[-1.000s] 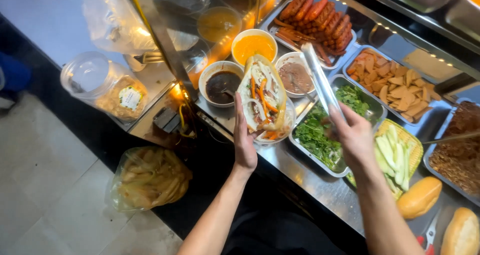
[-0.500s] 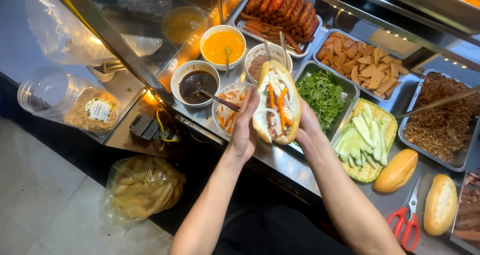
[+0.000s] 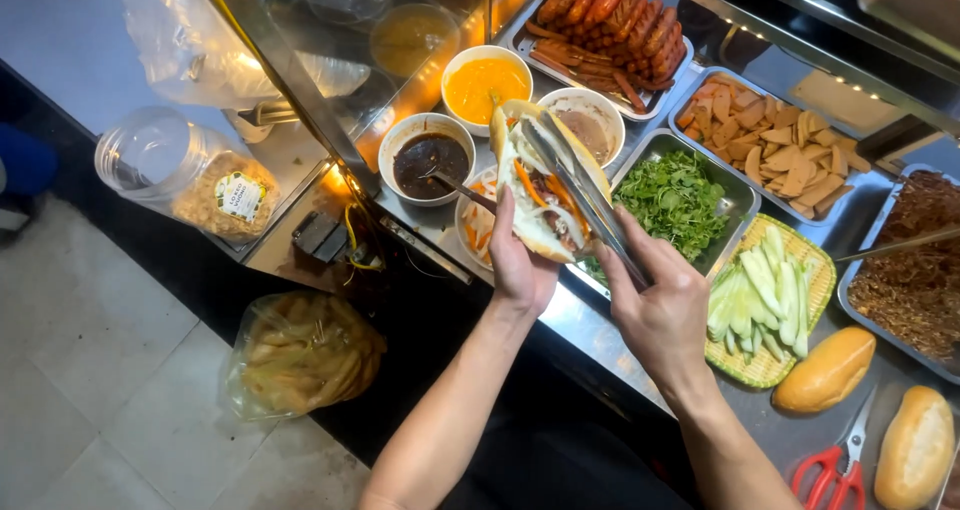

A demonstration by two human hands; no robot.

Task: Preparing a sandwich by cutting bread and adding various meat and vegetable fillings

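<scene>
My left hand (image 3: 520,265) grips a split baguette sandwich (image 3: 530,195) from below, holding it open over the counter; it is filled with shredded carrot, meat and white strips. My right hand (image 3: 660,305) holds metal tongs (image 3: 580,190), whose tips lie inside the sandwich on the filling. Just behind the sandwich stand a bowl of dark sauce (image 3: 430,158) with a spoon, a bowl of orange sauce (image 3: 485,85) and a bowl of brown paste (image 3: 590,125).
A tray of green herbs (image 3: 680,200), a woven basket of cucumber sticks (image 3: 765,295), trays of sausages (image 3: 610,20), sliced meat (image 3: 770,150) and shredded meat (image 3: 915,260). Two bread rolls (image 3: 830,370) and red scissors (image 3: 835,465) lie right. A plastic jar (image 3: 190,175) sits left.
The tongs have come down from above the trays into the open sandwich. The sandwich has shifted slightly left, in front of the sauce bowls, still in my left hand.
</scene>
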